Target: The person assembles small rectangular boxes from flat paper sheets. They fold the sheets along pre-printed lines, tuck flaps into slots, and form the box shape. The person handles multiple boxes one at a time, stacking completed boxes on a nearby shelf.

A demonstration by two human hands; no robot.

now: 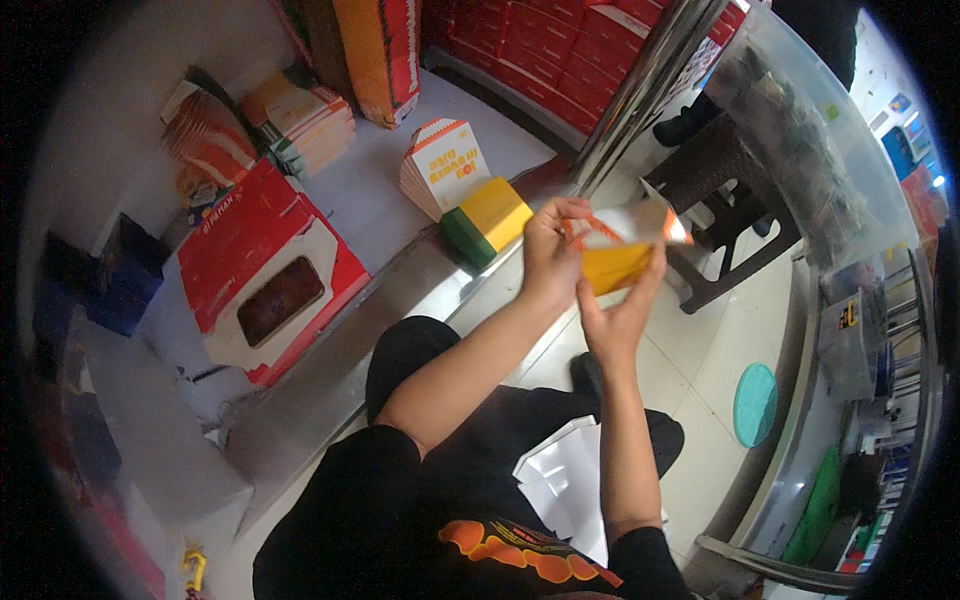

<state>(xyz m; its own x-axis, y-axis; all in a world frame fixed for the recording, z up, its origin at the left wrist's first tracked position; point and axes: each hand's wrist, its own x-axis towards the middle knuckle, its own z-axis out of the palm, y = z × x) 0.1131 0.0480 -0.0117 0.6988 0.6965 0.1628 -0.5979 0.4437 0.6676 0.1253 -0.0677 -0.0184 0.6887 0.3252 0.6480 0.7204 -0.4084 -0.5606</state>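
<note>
Both of my hands are raised in front of me around a small yellow paper box (613,268) with a white inside and orange-edged flaps. My left hand (552,250) is closed on the flaps at its left side. On the lower right, my right hand (625,315) grips the yellow wall between thumb and fingers. The box's far flap stands out, blurred a little. Just left of my hands, a yellow and green box (487,222) sits at the ledge's edge, beside a fanned stack of flat white cartons (447,165). White flat cardboard sheets (570,480) lie on my lap.
On the ledge at left, a phone (280,302) rests on a red and white box (250,240), near more carton stacks (305,118). A metal pole (640,85) rises ahead. Right are a dark stool (715,190), a translucent bin (800,130) and a teal round lid (755,405).
</note>
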